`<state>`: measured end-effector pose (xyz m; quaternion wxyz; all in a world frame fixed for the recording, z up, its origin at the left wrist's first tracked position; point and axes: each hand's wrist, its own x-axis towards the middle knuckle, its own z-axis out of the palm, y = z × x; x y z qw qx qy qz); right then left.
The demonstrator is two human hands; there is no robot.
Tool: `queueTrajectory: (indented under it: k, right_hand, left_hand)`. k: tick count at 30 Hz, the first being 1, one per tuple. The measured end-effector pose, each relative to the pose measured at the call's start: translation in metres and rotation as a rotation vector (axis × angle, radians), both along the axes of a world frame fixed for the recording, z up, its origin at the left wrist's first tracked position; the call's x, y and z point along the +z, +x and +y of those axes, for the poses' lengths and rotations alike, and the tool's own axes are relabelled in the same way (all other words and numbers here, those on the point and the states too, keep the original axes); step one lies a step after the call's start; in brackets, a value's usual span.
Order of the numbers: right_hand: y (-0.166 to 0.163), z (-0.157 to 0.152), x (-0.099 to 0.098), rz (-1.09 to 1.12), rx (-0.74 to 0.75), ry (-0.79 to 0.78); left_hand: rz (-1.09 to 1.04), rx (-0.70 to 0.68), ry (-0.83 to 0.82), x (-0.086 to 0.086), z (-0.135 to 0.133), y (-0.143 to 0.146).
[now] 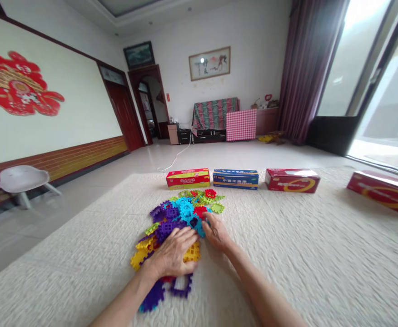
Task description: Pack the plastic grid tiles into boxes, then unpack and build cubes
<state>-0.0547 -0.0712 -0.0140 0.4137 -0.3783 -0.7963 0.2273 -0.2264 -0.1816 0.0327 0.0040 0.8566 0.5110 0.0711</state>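
A heap of plastic interlocking building pieces with notched edges lies on a pale textured cover. It holds purple pieces, light blue pieces, yellow pieces and green pieces. My left hand rests palm down across the near part of the heap, fingers stretched out over purple and yellow pieces. At the heap's right edge is my right hand, fingers apart and slightly bent, touching beside a red piece and light blue ones. Whatever lies under my left palm is hidden.
Behind the heap stand a red-and-yellow box, a blue box and a dark red box in a row. Another red box is farther right. A white stool stands on the tiled floor at left.
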Motion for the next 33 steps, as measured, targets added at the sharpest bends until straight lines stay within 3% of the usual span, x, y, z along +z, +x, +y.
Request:
queueTrajectory:
  k: [5, 9, 14, 17, 25, 33]
  right_hand:
    - [-0.047, -0.008, 0.006, 0.036, 0.002, -0.064]
    - [-0.058, -0.024, 0.011, 0.017, -0.051, -0.081]
    - [-0.039, -0.065, 0.006, -0.062, -0.131, -0.070]
    - [-0.032, -0.086, 0.000, -0.210, -0.164, 0.017]
    - [-0.031, -0.099, 0.007, -0.427, -0.176, 0.090]
    - [-0.010, -0.111, 0.008, -0.566, 0.121, 0.008]
  left_hand:
    - [0.026, 0.142, 0.060, 0.011, -0.002, -0.066]
    - [-0.045, 0.248, 0.158, 0.021, -0.031, -0.096]
    - [-0.087, 0.017, 0.121, 0.002, -0.088, -0.089]
    - [-0.110, 0.000, 0.117, -0.015, -0.102, -0.082]
    - [-0.170, 0.048, 0.234, -0.028, -0.086, -0.078]
    - [-0.194, 0.251, 0.490, -0.033, -0.070, -0.079]
